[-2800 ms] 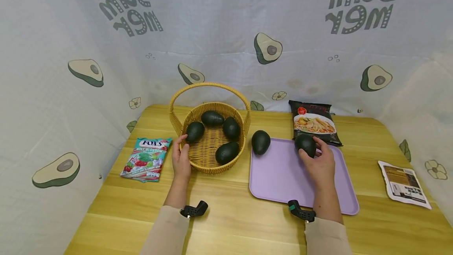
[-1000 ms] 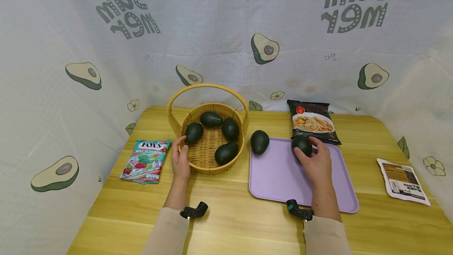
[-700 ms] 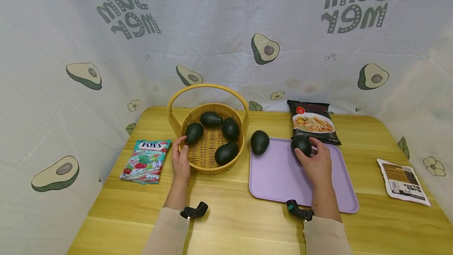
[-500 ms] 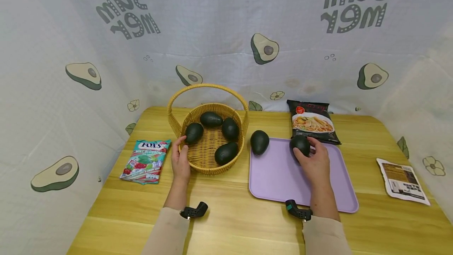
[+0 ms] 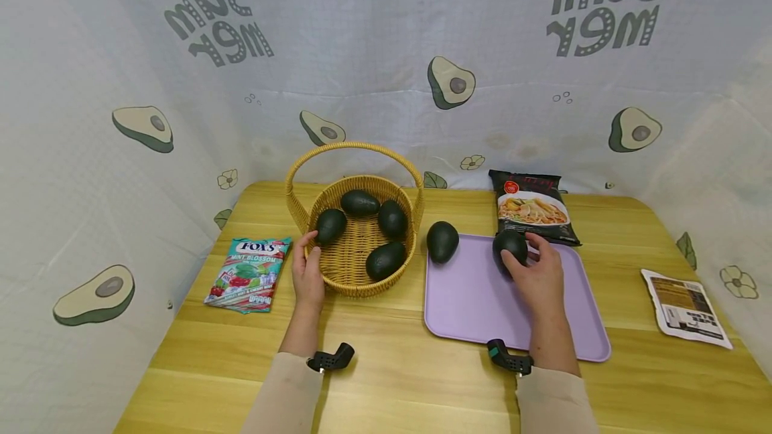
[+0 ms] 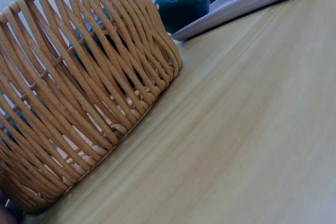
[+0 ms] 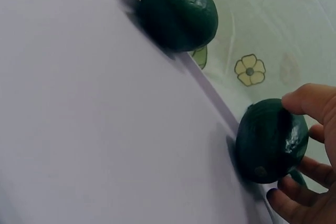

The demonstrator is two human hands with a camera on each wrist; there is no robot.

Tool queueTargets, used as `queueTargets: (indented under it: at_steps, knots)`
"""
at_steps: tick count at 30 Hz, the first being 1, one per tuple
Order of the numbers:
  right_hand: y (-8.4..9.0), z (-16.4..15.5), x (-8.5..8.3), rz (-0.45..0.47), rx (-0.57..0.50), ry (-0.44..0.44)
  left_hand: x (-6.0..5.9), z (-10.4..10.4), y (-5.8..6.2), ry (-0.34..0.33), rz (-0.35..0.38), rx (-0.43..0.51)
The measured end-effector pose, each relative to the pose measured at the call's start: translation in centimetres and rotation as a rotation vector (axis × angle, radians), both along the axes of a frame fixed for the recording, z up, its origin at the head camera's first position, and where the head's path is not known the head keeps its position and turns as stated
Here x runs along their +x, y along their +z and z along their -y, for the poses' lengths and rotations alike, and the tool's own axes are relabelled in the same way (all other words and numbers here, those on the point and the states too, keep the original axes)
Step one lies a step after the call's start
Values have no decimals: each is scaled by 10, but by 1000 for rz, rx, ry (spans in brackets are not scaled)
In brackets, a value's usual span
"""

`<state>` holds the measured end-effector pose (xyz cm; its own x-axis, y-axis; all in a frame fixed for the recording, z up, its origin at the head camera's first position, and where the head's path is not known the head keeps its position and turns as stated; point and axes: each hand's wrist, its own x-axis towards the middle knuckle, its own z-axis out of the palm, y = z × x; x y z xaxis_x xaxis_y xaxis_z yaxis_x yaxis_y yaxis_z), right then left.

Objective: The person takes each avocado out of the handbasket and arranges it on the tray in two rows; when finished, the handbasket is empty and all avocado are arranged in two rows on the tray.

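Note:
My right hand (image 5: pixel 539 276) holds a dark green avocado (image 5: pixel 510 251) at the back edge of the lilac tray (image 5: pixel 470 307). In the right wrist view the thumb (image 7: pixel 310 100) lies on one side of that avocado (image 7: pixel 270 140), the other fingers on the opposite side. A second avocado (image 5: pixel 443 242) lies at the tray's back left corner. My left hand (image 5: pixel 308 276) grips the left rim of the yellow wicker basket (image 5: pixel 346 286), which stands upright on the table. Several avocados (image 5: pixel 386 261) lie inside it. The left wrist view shows mainly the basket's woven side (image 6: pixel 89 82).
A candy bag (image 5: pixel 248 274) lies left of the basket. Behind the tray is a black noodle packet (image 5: pixel 533 209), and a white and brown packet (image 5: pixel 687 310) lies at the right. The basket's tall handle (image 5: pixel 356 145) arches upward. A printed curtain (image 5: pixel 362 39) hangs behind the table (image 5: pixel 410 380).
My right hand and the avocado it holds have shifted slightly left along the tray's back edge. My left hand stays at the basket rim. The head view has shifted a little.

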<state>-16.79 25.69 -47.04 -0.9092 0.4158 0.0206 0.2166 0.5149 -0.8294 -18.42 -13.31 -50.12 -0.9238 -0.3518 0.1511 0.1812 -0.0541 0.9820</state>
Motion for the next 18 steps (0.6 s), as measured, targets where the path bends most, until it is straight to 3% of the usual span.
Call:
queueTargets:
  at_steps: [5,9,14,18]
  knots:
    - [10,3,2,-33,11,-15,0,0,0,6,5,3]
    - [25,13,4,-142,17,0,0,1,0,3,2,6]
    - [42,36,8,-266,25,68,0,0,0,5,3,5]
    - [49,55,12,-312,2,178,0,1,0,8,10,2]
